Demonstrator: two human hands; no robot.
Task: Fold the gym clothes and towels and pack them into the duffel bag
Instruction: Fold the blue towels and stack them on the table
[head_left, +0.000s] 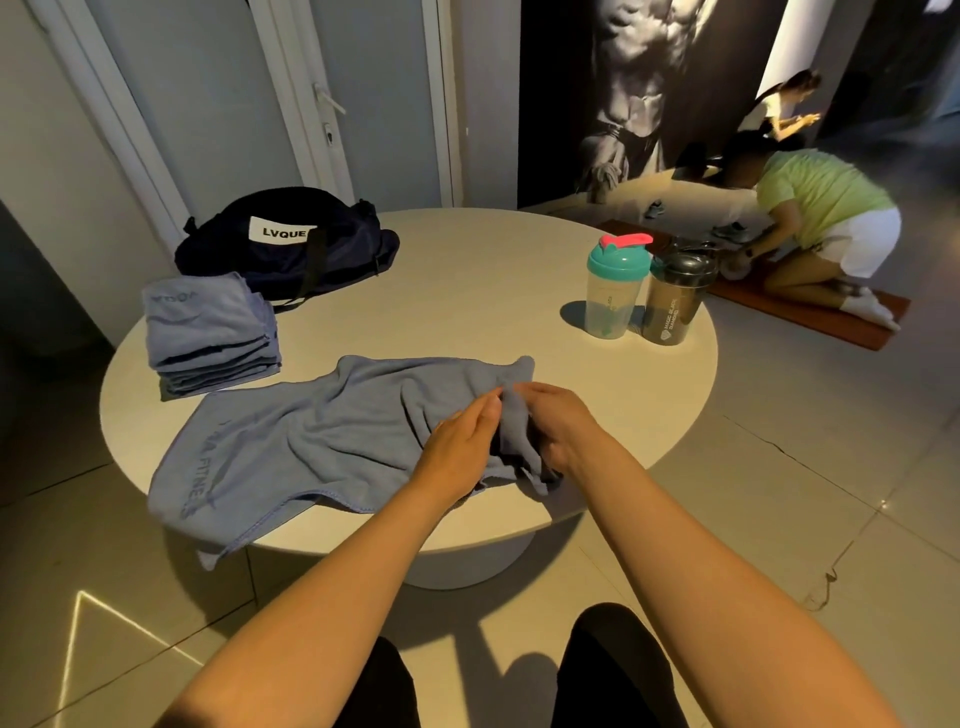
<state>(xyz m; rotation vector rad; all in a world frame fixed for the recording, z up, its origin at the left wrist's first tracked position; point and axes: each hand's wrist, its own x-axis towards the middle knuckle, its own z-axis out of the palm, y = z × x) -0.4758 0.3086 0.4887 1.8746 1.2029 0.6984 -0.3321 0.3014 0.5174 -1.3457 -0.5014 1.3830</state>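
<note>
While the blue towel (322, 447) is lying rumpled across the six o'clock edge of the round table (467, 291), its left corner hanging off, I am pinching a bunched fold at its right end with both my left hand (460, 447) and my right hand (558, 423), probably to pull it straight for folding. Both forearms are reaching forward, knuckles up, fingers closed on cloth. Folded towels (210, 332) are sitting at nine o'clock beside the duffel bag (285, 244) at ten, apparently waiting to go in.
</note>
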